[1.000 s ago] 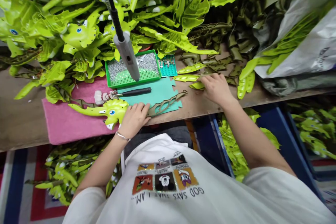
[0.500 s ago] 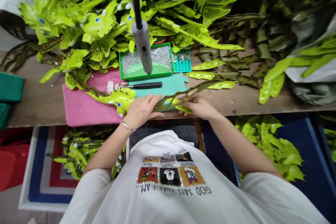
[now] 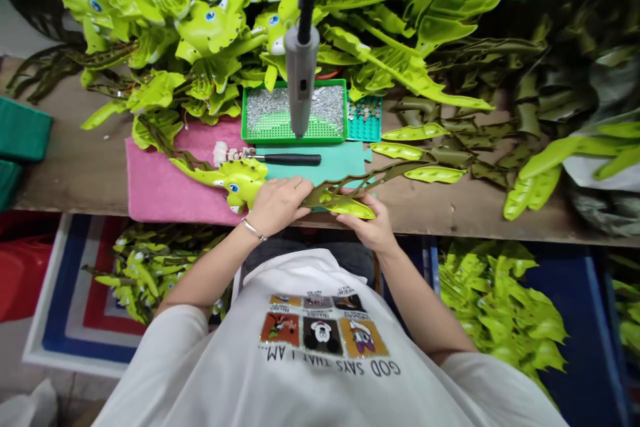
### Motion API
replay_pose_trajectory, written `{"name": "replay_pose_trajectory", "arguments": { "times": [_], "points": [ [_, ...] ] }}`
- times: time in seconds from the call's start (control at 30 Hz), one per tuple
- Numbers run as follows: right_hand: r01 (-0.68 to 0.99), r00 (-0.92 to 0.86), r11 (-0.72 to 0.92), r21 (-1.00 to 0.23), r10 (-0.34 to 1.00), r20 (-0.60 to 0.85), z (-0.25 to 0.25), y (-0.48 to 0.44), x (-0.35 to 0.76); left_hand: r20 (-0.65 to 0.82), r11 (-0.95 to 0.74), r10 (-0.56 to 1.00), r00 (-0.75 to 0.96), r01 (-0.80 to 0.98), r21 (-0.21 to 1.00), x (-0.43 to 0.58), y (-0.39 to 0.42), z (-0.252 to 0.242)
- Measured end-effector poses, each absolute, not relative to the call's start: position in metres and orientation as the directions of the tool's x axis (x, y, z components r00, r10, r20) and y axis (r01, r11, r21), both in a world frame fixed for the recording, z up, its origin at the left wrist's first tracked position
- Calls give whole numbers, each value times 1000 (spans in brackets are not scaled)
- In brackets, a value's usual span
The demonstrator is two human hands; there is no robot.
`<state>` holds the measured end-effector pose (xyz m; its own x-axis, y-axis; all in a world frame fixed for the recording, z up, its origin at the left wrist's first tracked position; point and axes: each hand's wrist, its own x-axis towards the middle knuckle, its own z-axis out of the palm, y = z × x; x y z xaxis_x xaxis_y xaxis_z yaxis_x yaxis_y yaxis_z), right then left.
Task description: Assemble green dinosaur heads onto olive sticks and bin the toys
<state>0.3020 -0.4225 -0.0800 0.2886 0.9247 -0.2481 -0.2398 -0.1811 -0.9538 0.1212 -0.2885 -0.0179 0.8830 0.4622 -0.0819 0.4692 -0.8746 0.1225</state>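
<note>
My left hand (image 3: 277, 205) rests at the near bench edge, its fingertips on the end of a long olive cut-out plastic strip (image 3: 373, 177). My right hand (image 3: 363, 221) pinches that strip together with a lime-green leaf-shaped plastic piece (image 3: 353, 208), whose lower part my fingers hide. Just left of my left hand lies a lime-green toy dinosaur head (image 3: 240, 181) with a blue eye. A teal foam mat (image 3: 313, 172) lies beneath the strip's end, and a black-handled tool (image 3: 290, 159) lies on the mat.
A green tray of silver rhinestones (image 3: 294, 111) and a small teal tray of studs (image 3: 365, 119) stand behind the mat, under a grey device on a black gooseneck (image 3: 301, 73). Heaps of green and olive parts (image 3: 200, 33) cover the bench's back. Parts lie below, beside a striped rug (image 3: 75, 320).
My right hand has moved left from the loose green pieces and now holds a green piece against the olive strip. The strip has risen off the mat, and the view has shifted.
</note>
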Motion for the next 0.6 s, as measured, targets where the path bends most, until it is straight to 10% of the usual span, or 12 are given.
{"name": "replay_pose_trajectory", "arguments": {
  "times": [0.6],
  "points": [
    [-241,383,-34,-970,915,-127,-100,-400,306,-149,-870,446,882,467,160,122,-287,-7]
  ]
}}
